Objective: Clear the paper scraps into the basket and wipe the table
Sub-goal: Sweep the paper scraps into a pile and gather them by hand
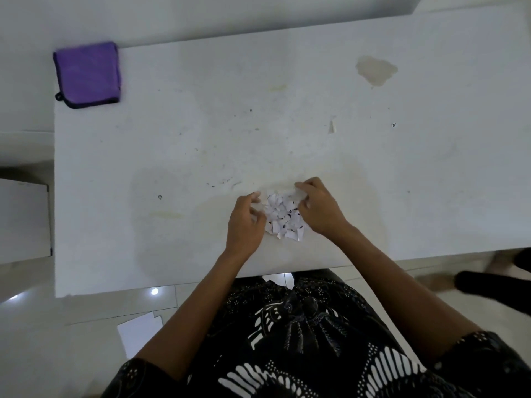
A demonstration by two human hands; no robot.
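The scraps (284,218) lie in one small white heap on the bench (186,145), close to its near edge, right in front of the person. They carry black printed marks, too small to read.

The left hand (247,222) is against the heap's left side, its fingers (254,198) curled in around the outer scraps. The right hand (319,208) is at the heap's right and far side, its fingers (300,185) bent and gripping paper at the top.

A stray scrap (332,127) lies farther back, well apart from the heap. A folded purple cloth (87,73) sits on the far left corner. A yellowish stain (376,70) marks the far right part. White sheets (140,331) lie on the floor (43,340) below the near edge.
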